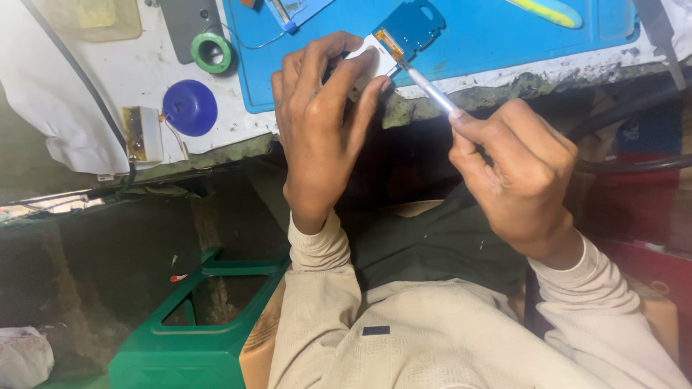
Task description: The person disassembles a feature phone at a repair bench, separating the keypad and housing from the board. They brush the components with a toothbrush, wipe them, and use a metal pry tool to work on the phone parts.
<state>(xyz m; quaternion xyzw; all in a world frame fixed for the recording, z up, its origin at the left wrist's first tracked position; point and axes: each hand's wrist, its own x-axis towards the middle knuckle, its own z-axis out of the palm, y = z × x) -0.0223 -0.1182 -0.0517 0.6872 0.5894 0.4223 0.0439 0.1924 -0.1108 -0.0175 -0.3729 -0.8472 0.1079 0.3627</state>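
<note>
My left hand (322,119) grips a small white rectangular part (375,56) with an orange strip at its far end, held at the edge of the blue work mat (497,36). In my right hand (515,169) is a thin silver tool (429,88), pinched between thumb and fingers. Its tip touches the orange end of the white part. A blue plastic piece (411,25) lies on the mat just beyond the part.
On the white bench (137,72) to the left sit a blue round cap (189,107), a green ring (211,52), a grey block (184,21) and a small white module with wires (144,134). A green stool (202,331) stands on the floor below. A yellow tool (544,11) lies on the mat.
</note>
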